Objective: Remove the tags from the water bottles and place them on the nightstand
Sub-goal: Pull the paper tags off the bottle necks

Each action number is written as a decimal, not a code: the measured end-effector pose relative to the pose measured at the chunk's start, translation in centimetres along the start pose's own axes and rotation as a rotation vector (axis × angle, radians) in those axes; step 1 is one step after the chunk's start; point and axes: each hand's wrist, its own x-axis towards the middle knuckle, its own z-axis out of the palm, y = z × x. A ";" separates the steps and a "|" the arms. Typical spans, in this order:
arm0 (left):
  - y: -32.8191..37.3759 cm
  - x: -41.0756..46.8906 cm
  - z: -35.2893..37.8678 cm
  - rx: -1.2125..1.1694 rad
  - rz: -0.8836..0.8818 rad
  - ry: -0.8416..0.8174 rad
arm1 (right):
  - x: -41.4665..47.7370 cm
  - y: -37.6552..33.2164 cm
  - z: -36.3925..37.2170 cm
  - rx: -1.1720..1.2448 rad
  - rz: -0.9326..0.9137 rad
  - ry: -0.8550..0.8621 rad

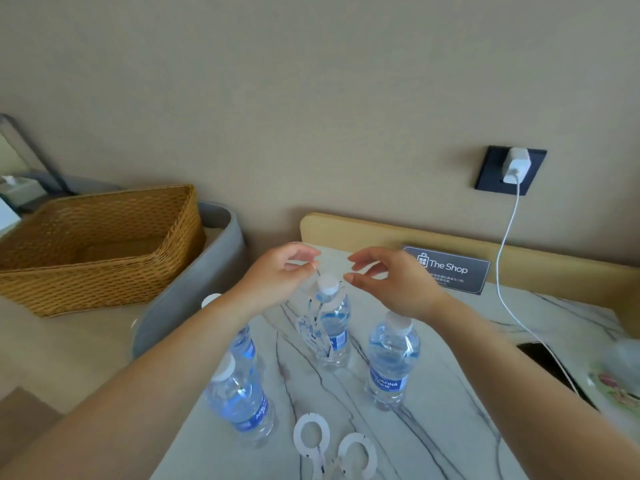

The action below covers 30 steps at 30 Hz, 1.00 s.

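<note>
I have both hands raised over the far bottle (333, 327), which stands upright on the marble-topped nightstand (433, 441) toward twelve o'clock from the middle of the top. My left hand (277, 275) sits at about ten o'clock of the white cap (327, 284), thumb and forefinger pinched together on what looks like the thin top edge of the tag's ring; it is too blurred for me to be sure of the contact. My right hand (391, 282) hovers at two o'clock of the cap, fingers curled but apart, holding nothing. The tag (313, 332) hangs down the bottle's left side, printed in blue, so I judge the ring is being drawn up and off the neck, with the right hand placed to steady or spread the ring's other side. Three more bottles stand around it: one at four o'clock (393, 362), one near bottle at seven o'clock (242, 400), and one behind that, partly hidden by my left forearm (244, 344). None of these shows a tag. Two removed tags (334, 445) lie flat at six o'clock near the front edge, rings side by side, kept clear of the bottles. A wicker basket (100, 244) sits well off at nine o'clock, a small sign (448, 268) at one o'clock, and a charger cable (502, 271) trails down the wall at two.
</note>
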 end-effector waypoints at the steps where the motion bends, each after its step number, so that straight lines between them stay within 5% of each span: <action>1: -0.4 0.3 -0.1 0.007 -0.005 -0.027 | -0.1 -0.2 0.2 -0.024 0.010 -0.008; 11: -1.9 2.2 -0.3 0.008 0.057 -0.314 | -1.1 -1.2 1.7 -0.212 0.158 0.017; 30: -3.9 4.2 -1.4 -0.086 0.101 -0.477 | -0.4 -3.0 3.2 -0.318 0.391 0.028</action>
